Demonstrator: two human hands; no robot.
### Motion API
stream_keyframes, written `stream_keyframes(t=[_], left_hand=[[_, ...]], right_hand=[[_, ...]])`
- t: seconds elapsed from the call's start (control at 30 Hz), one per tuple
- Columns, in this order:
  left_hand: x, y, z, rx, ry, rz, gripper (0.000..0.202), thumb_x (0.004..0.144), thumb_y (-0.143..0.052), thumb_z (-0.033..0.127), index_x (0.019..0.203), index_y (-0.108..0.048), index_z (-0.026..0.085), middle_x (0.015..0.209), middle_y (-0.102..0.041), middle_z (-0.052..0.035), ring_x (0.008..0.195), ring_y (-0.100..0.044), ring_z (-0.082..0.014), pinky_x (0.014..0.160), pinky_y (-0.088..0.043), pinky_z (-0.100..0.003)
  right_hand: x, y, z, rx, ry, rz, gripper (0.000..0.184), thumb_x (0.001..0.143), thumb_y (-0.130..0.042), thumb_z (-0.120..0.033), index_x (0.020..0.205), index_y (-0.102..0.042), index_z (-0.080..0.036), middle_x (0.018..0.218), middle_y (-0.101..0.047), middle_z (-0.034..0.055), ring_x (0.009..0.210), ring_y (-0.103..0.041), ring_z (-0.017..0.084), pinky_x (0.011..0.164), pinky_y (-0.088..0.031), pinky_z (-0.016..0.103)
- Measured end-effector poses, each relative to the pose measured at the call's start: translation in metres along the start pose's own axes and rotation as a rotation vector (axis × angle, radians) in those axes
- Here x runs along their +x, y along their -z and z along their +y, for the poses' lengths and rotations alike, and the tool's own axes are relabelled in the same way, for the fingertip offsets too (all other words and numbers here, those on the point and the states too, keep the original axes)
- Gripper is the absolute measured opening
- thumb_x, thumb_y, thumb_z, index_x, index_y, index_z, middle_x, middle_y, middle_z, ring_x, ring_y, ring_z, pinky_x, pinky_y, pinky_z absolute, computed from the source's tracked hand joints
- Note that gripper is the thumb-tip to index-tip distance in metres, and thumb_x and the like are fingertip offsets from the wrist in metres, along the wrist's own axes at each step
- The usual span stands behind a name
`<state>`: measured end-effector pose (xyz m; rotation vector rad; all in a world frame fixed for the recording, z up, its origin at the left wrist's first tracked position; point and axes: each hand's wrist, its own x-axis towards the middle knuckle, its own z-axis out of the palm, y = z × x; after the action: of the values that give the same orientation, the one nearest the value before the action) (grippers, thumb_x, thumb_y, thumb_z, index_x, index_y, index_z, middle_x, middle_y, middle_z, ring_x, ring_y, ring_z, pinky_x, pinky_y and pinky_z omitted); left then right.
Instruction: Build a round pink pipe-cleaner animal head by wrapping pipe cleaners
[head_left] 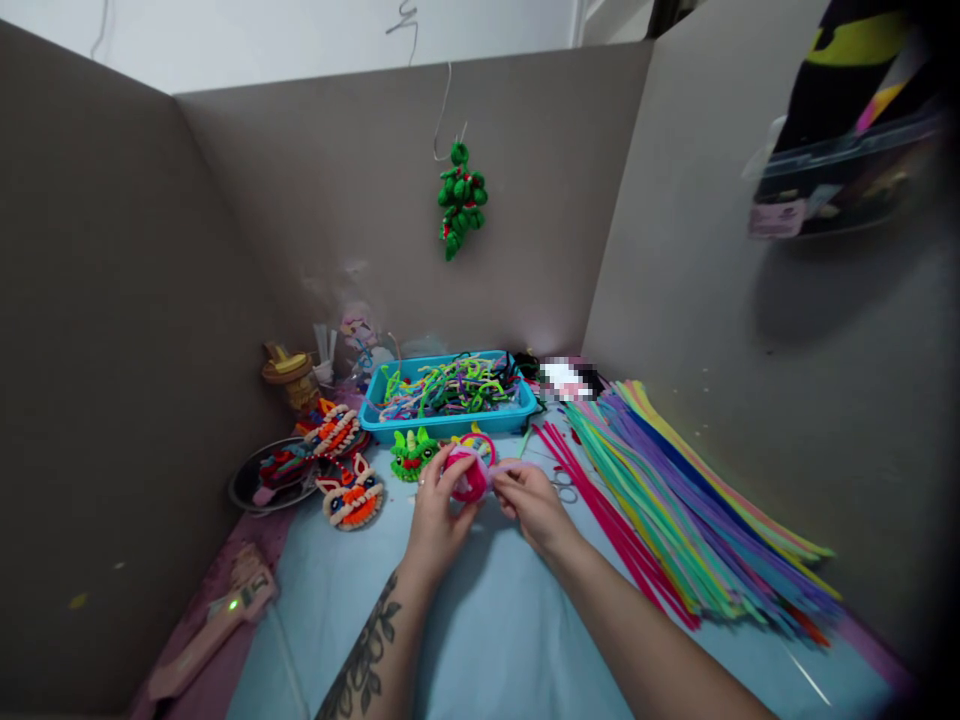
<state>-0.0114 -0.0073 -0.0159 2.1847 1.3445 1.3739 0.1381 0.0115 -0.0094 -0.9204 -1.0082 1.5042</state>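
Pink craft piece (472,484), held just above the blue cloth (487,630) on the near side of the blue tray (450,427): the left hand (439,508) clasps its edge between thumb and fingers, while the right hand (536,507) pinches a lilac strand (513,466) at its right side. Judged by its fuzzy look, the piece should be light, soft and bendable, easily squashed but hardly slippery, best taken lightly by the edge. It is roundish, deep pink with paler patches, and partly hidden by fingers.
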Motion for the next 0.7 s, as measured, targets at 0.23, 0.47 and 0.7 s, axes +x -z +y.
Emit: stream_keyframes(t=[0.23,0.47,0.7], left_hand=[[0.0008,-0.0046,-0.0083,-0.156,0.104,0.02,0.061,0.07,-0.066,0.013,0.126,-0.046,0.025,0.132,-0.047,-0.0116,0.126,-0.041,-0.0266,0.101,-0.038,-0.045],[-0.001,-0.0042,-0.0061,-0.055,0.03,0.008,0.06,0.073,-0.061,0.009,0.129,-0.045,0.027,0.137,-0.041,-0.0104,0.129,-0.037,-0.0262,0.105,-0.032,-0.046],[0.0001,-0.0091,-0.0056,-0.249,0.185,-0.044,0.07,0.069,-0.07,0.021,0.132,-0.04,0.025,0.137,-0.042,-0.0121,0.123,-0.044,-0.0281,0.1,-0.039,-0.044]], right_hand=[[-0.0012,0.0009,-0.0025,-0.222,0.15,-0.001,0.032,0.071,-0.065,-0.048,0.068,-0.058,-0.017,0.048,-0.044,-0.006,0.042,-0.036,0.008,0.041,-0.025,0.022],[-0.0018,-0.0035,-0.0018,0.051,-0.068,-0.023,0.034,0.061,-0.071,-0.042,0.058,-0.045,-0.019,0.044,-0.038,-0.0086,0.038,-0.026,0.004,0.037,-0.015,0.019],[0.0012,0.0016,-0.0058,0.083,-0.111,-0.032,0.034,0.061,-0.071,-0.042,0.06,-0.048,-0.017,0.044,-0.041,-0.0075,0.038,-0.028,0.004,0.037,-0.015,0.018]])
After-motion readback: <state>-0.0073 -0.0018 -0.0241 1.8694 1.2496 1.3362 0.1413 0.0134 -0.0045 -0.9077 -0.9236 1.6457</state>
